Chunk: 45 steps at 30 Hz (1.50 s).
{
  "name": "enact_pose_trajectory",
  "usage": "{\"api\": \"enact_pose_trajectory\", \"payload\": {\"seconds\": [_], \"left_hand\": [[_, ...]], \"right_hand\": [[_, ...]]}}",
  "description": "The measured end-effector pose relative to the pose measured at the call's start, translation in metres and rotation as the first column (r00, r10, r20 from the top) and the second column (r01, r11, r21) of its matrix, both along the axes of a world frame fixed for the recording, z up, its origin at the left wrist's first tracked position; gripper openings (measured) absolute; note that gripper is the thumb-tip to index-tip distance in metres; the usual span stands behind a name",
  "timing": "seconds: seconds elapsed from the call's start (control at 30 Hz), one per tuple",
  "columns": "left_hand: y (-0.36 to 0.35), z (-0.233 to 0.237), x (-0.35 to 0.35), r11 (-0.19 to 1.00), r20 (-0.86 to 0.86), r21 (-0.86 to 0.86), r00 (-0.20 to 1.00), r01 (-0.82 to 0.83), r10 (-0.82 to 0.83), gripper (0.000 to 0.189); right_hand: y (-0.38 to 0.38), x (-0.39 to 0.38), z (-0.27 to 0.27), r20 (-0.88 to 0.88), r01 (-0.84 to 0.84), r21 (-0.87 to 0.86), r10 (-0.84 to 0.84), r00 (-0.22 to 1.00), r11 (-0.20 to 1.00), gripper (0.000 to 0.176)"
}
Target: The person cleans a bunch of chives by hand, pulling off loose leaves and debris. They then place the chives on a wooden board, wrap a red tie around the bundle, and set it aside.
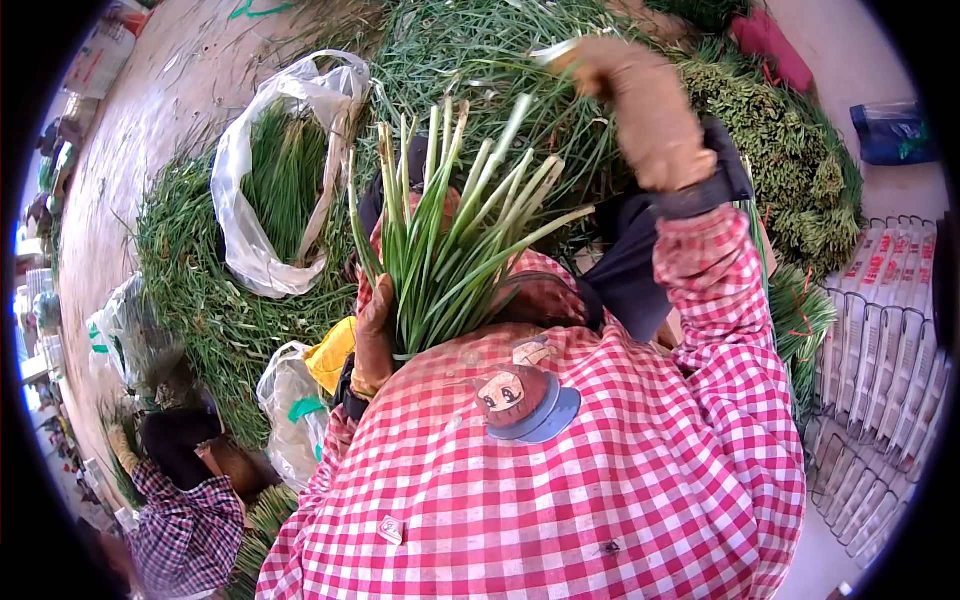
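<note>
A loose bunch of chives, long green stalks with pale ends fanned upward, stands against the front of my checked smock. My left hand, in a brown glove, is closed around its left side; the stalks hide part of the grip. My right hand, gloved too and smeared by motion, is raised to the upper right, apart from the bunch. Its fingers look closed, with a pale streak at their tips that I cannot make out. Beneath it spreads a large heap of loose chives.
An open white plastic bag with chives inside lies on the left. Stacked bundles are at upper right, beside a wire rack and a blue package. Another person in a checked top sits at lower left.
</note>
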<state>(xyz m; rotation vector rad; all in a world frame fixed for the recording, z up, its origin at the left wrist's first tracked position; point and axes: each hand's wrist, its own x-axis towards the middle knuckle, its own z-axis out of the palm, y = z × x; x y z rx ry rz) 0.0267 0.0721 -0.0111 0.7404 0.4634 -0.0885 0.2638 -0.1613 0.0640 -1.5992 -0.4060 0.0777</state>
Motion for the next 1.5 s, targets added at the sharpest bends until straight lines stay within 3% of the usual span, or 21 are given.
{"api": "enact_pose_trajectory", "payload": {"seconds": [0.1, 0.13, 0.17, 0.23, 0.27, 0.33, 0.4, 0.6, 0.7, 0.87, 1.0, 1.07, 1.13, 1.2, 1.23, 1.27, 1.3, 1.37, 1.4, 1.47, 1.5], "left_hand": [[0.013, -0.025, -0.004, 0.994, -0.047, 0.096, 0.998, -0.044, 0.049, 0.043], [0.020, -0.038, -0.008, 0.994, -0.046, 0.089, 0.997, -0.057, 0.061, 0.043], [0.025, -0.048, -0.012, 0.994, -0.043, 0.082, 0.996, -0.072, 0.075, 0.042], [0.022, -0.043, -0.010, 0.992, -0.065, 0.023, 0.990, -0.122, 0.123, 0.046], [0.017, -0.033, -0.006, 0.994, -0.050, -0.042, 0.994, -0.104, 0.102, 0.046], [0.006, -0.013, 0.000, 0.983, -0.012, -0.176, 0.998, -0.057, 0.056, 0.049], [0.002, -0.004, -0.001, 0.977, 0.045, -0.210, 0.998, 0.040, -0.031, 0.059], [0.000, -0.018, -0.010, 0.996, 0.006, -0.087, 1.000, -0.016, 0.017, 0.068], [0.001, -0.015, -0.014, 0.997, -0.026, -0.043, 0.997, 0.067, -0.068, 0.073], [0.003, -0.002, -0.007, 0.967, 0.087, 0.183, 0.976, 0.180, -0.198, 0.046], [0.014, -0.019, -0.015, 0.950, 0.014, 0.192, 0.967, 0.248, -0.255, 0.045], [0.010, -0.014, -0.014, 0.973, 0.018, 0.129, 0.980, 0.192, -0.196, 0.045], [0.009, -0.008, -0.009, 0.983, 0.018, 0.122, 0.990, 0.135, -0.138, 0.043], [0.006, 0.004, -0.004, 0.995, -0.007, 0.070, 0.998, 0.070, -0.069, 0.042], [0.006, 0.010, -0.001, 0.996, -0.024, 0.041, 0.997, 0.073, -0.072, 0.041], [0.003, 0.014, 0.003, 0.994, -0.014, 0.074, 0.997, 0.077, -0.076, 0.040], [-0.004, 0.018, 0.009, 0.990, -0.003, 0.107, 0.996, 0.087, -0.087, 0.040], [-0.011, 0.013, 0.022, 0.910, 0.103, 0.388, 0.975, 0.143, -0.197, 0.041], [-0.008, 0.001, 0.021, 0.576, 0.050, 0.803, 0.946, 0.152, -0.319, 0.057], [-0.012, 0.023, 0.039, 0.214, -0.004, 0.967, 0.854, 0.135, -0.521, 0.075], [-0.013, 0.021, 0.043, 0.005, -0.050, 0.998, 0.820, 0.064, -0.570, 0.089]], "right_hand": [[-0.047, 0.032, 0.012, -0.013, 0.513, 0.095, -0.514, 0.858, 0.853, 0.019], [-0.077, 0.041, -0.007, 0.145, 0.474, 0.073, -0.480, 0.865, 0.877, 0.021], [-0.093, 0.041, -0.023, 0.173, 0.407, -0.253, -0.373, 0.912, 0.878, 0.024], [-0.080, 0.015, -0.035, -0.121, 0.036, -0.457, -0.102, 0.987, 0.889, 0.032], [-0.048, -0.027, -0.034, -0.377, -0.204, -0.280, 0.088, 0.922, 0.938, 0.038], [0.005, -0.078, -0.009, -0.524, -0.426, -0.363, 0.197, 0.829, 0.828, 0.036], [0.025, -0.108, -0.022, -0.652, -0.378, 0.209, 0.417, 0.633, 0.902, 0.037], [0.038, -0.106, -0.009, -0.679, -0.296, 0.354, 0.461, 0.571, 0.887, 0.025], [0.038, -0.111, -0.004, -0.653, -0.307, 0.235, 0.384, 0.652, 0.922, 0.019], [0.018, -0.071, -0.019, 0.062, -0.073, -0.296, 0.095, 0.994, 0.952, 0.007], [-0.032, 0.026, -0.013, 0.467, 0.527, -0.380, -0.335, 0.819, 0.760, 0.006], [-0.056, 0.045, -0.005, 0.737, 0.718, -0.548, -0.157, 0.657, 0.429, 0.018], [-0.042, 0.012, 0.000, 0.503, 0.512, -0.857, -0.121, 0.856, 0.061, 0.026], [-0.018, -0.037, 0.004, -0.044, -0.031, -0.954, -0.035, 0.998, 0.298, 0.039], [-0.029, -0.054, -0.026, -0.096, -0.248, -0.902, 0.395, 0.914, 0.355, 0.051], [-0.006, -0.075, -0.023, -0.432, -0.555, -0.719, 0.356, 0.829, 0.419, 0.057], [0.009, -0.088, -0.018, -0.534, -0.766, -0.275, 0.570, 0.624, 0.581, 0.056], [0.034, -0.098, -0.057, -0.615, -0.586, 0.210, 0.572, 0.543, 0.782, 0.065], [0.049, -0.098, -0.063, -0.669, -0.362, 0.480, 0.600, 0.439, 0.800, 0.068], [0.063, -0.087, -0.087, -0.576, -0.215, 0.558, 0.560, 0.595, 0.802, 0.077], [0.069, -0.080, -0.084, -0.632, -0.057, 0.658, 0.592, 0.500, 0.751, 0.081]]}}
